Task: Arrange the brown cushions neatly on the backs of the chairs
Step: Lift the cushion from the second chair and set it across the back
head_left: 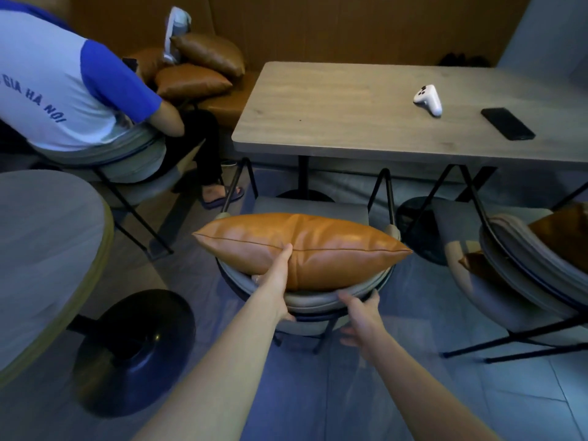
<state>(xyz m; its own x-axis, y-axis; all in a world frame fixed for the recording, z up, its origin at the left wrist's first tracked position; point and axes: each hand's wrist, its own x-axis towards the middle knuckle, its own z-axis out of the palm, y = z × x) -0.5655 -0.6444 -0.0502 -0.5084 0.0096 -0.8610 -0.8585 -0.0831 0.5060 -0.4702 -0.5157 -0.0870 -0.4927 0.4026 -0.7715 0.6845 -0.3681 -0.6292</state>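
A brown leather cushion [321, 249] lies lengthwise against the curved grey backrest of the chair [313, 302] in front of me. My left hand [277, 275] grips the cushion's near edge, thumb up on its seam. My right hand [361, 316] holds the top rim of the chair's backrest, just below the cushion. Another brown cushion [560, 233] leans inside the chair [521, 268] on the right. Several more brown cushions [194, 79] are piled on the bench at the back left.
A wooden table [334, 116] stands beyond the chair, with a white game controller [429, 100] and a black phone [507, 124] on it. A person in a white and blue shirt [60, 90] sits at the left. A round table [41, 249] with a black base [133, 351] is near left.
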